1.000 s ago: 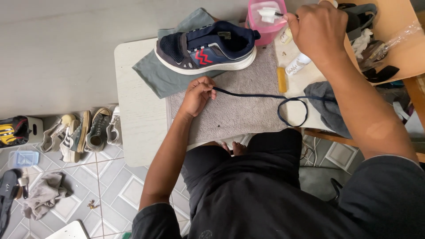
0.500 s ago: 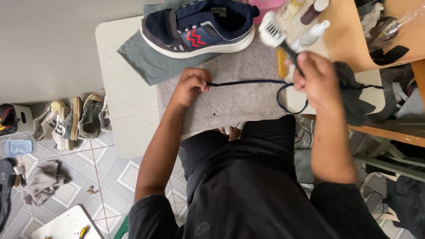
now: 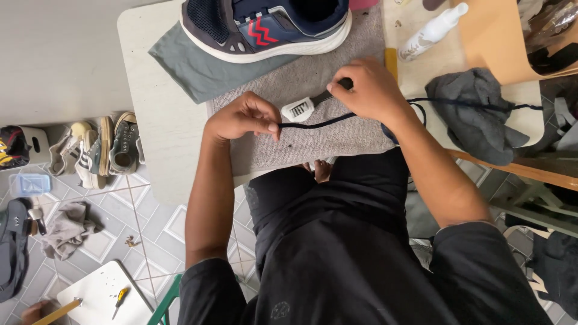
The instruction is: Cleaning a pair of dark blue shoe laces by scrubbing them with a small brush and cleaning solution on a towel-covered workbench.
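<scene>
On the tiled floor at far left, a huddle of worn shoes [image 3: 96, 150], a grey rag [image 3: 67, 227] and a dark sandal [image 3: 13, 241]. Farther right, the pale counter [image 3: 158, 120], carrying a grey-green cloth [image 3: 205, 71] and a grey towel [image 3: 313, 90], with a navy sneaker [image 3: 265, 27] bearing a red zigzag mark resting across both at the top edge. On the towel, the left hand [image 3: 244, 117], closed, pinching one end of a dark shoelace [image 3: 319, 123] between thumb and fingertips. Just beside that hand, touching or nearly touching the lace, the white head of a small brush [image 3: 299, 110]. Along the towel from left hand to right hand, the lace pulled straight, then trailing on past the wrist over a dark grey rag [image 3: 475, 111]. Right hand [image 3: 372, 90] closed around the brush's dark handle, directly above the lace. Near the top right, a white spray bottle [image 3: 432, 31] lying tilted on the counter.
</scene>
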